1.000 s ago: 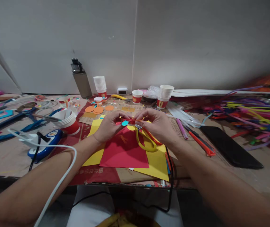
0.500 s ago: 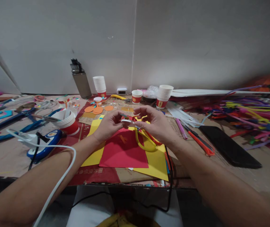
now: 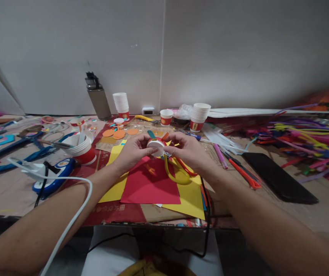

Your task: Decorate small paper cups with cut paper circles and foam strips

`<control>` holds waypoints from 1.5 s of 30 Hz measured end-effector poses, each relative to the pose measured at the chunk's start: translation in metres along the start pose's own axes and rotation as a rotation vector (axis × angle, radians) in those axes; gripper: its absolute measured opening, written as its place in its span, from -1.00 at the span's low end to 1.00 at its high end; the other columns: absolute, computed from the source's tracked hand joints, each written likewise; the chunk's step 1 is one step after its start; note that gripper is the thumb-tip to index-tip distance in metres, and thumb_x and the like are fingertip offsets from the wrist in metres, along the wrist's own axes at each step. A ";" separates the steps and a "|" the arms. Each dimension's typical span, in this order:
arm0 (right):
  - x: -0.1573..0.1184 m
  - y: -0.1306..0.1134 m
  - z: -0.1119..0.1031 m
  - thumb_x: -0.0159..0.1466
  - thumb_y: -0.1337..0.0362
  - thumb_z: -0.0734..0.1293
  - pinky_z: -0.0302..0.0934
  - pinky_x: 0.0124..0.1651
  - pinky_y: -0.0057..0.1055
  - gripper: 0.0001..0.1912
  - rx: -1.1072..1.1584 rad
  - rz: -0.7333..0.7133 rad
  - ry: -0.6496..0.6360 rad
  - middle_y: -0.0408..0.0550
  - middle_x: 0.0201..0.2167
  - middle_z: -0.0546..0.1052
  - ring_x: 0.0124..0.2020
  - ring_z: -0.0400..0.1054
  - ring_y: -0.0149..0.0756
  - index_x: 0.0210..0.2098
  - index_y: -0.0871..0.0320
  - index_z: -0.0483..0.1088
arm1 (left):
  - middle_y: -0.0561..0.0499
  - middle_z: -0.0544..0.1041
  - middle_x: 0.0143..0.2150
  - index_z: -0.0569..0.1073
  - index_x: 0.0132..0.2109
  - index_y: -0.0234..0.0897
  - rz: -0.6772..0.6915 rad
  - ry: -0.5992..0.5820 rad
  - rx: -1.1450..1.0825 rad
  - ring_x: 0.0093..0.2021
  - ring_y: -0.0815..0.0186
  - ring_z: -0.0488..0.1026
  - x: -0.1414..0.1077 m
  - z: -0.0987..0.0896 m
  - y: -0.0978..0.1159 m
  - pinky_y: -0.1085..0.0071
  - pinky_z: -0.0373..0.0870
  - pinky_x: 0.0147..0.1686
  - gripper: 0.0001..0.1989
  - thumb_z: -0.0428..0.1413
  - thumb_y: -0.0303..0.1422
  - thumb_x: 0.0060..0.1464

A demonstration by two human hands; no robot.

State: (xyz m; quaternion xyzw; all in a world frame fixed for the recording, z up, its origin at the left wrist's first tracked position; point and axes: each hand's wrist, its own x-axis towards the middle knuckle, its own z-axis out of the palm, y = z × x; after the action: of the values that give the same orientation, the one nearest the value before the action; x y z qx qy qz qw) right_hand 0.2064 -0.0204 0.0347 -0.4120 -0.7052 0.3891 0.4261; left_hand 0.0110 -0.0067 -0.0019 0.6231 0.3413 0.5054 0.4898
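Between my hands is a small red-and-white paper cup piece, its round white face tilted toward me, with a green strip and an orange strip sticking up from it. My left hand pinches its left side, and my right hand grips its right side with fingers bent. Below lie red paper and yellow paper. Yellow-and-red scissors rest on the sheets by my right hand. A small orange scrap sits on the red paper.
Stacked cups and a blue device with a white cable stand left. Farther back are a bottle, orange discs and more cups. To the right lie a craft knife, a phone and colourful pipe cleaners.
The cup piece has been tilted so its round white face shows more, and its green strip now stands up. The fingers of my right hand have come down lower around it.
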 end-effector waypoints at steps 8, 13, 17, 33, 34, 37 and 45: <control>0.001 0.007 0.005 0.00 0.18 0.48 0.20 -0.29 -0.40 -0.72 0.343 0.145 -0.049 -0.15 -0.37 0.50 -0.39 0.32 -0.39 -0.32 0.16 0.46 | 0.04 0.53 -0.39 0.46 -0.23 -0.32 -0.027 0.004 -0.011 -0.46 0.39 0.46 -0.001 0.002 0.004 0.51 0.43 -0.56 -0.67 0.32 -0.26 -0.12; 0.001 0.008 0.008 -0.04 0.22 0.51 0.19 -0.31 -0.44 -0.72 0.495 0.202 -0.070 -0.16 -0.38 0.50 -0.41 0.31 -0.43 -0.36 0.15 0.46 | 0.01 0.54 -0.37 0.49 -0.19 -0.32 -0.063 0.011 -0.030 -0.45 0.38 0.47 -0.001 0.003 0.006 0.52 0.42 -0.57 -0.63 0.33 -0.25 -0.15; 0.001 0.011 0.009 -0.04 0.21 0.52 0.20 -0.30 -0.43 -0.69 0.554 0.245 -0.081 -0.16 -0.36 0.50 -0.41 0.31 -0.43 -0.33 0.15 0.46 | 0.01 0.54 -0.37 0.50 -0.20 -0.34 -0.081 0.015 -0.043 -0.46 0.39 0.45 -0.001 0.003 0.007 0.53 0.41 -0.58 -0.63 0.33 -0.25 -0.16; -0.001 0.006 0.009 -0.08 0.26 0.53 0.15 -0.40 -0.48 -0.63 0.596 0.244 -0.103 -0.18 -0.34 0.46 -0.43 0.29 -0.46 -0.29 0.14 0.40 | 0.04 0.52 -0.34 0.39 -0.18 -0.30 -0.013 0.030 0.037 -0.38 0.38 0.46 0.003 -0.001 0.009 0.49 0.41 -0.43 -0.59 0.34 -0.28 -0.17; -0.001 0.006 0.009 -0.08 0.26 0.53 0.18 -0.37 -0.47 -0.60 0.589 0.224 -0.095 -0.17 -0.32 0.46 -0.40 0.31 -0.45 -0.27 0.13 0.39 | 0.05 0.52 -0.34 0.38 -0.19 -0.29 0.008 0.042 0.042 -0.36 0.37 0.47 0.003 -0.002 0.010 0.47 0.43 -0.39 -0.59 0.34 -0.30 -0.19; 0.000 0.007 0.009 -0.09 0.29 0.53 0.27 -0.24 -0.41 -0.50 0.570 0.161 -0.065 -0.15 -0.28 0.46 -0.30 0.37 -0.38 -0.18 0.09 0.33 | 0.09 0.49 -0.36 0.36 -0.26 -0.28 0.063 0.067 0.042 -0.33 0.38 0.47 0.005 -0.002 0.011 0.43 0.43 -0.28 -0.61 0.36 -0.36 -0.24; 0.001 0.011 0.006 -0.01 0.30 0.50 0.30 -0.12 -0.33 -0.40 0.434 0.037 0.017 -0.05 -0.04 0.42 -0.11 0.36 -0.31 -0.01 0.05 0.25 | 0.09 0.48 -0.34 0.41 -0.26 -0.28 0.096 0.059 0.049 -0.32 0.37 0.45 0.004 -0.005 0.012 0.38 0.42 -0.21 -0.65 0.35 -0.34 -0.21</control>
State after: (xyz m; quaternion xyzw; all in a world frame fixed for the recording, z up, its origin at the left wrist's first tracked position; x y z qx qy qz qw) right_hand 0.2034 -0.0169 0.0232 -0.3265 -0.5938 0.5361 0.5035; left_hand 0.0065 -0.0050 0.0108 0.6355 0.3374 0.5379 0.4393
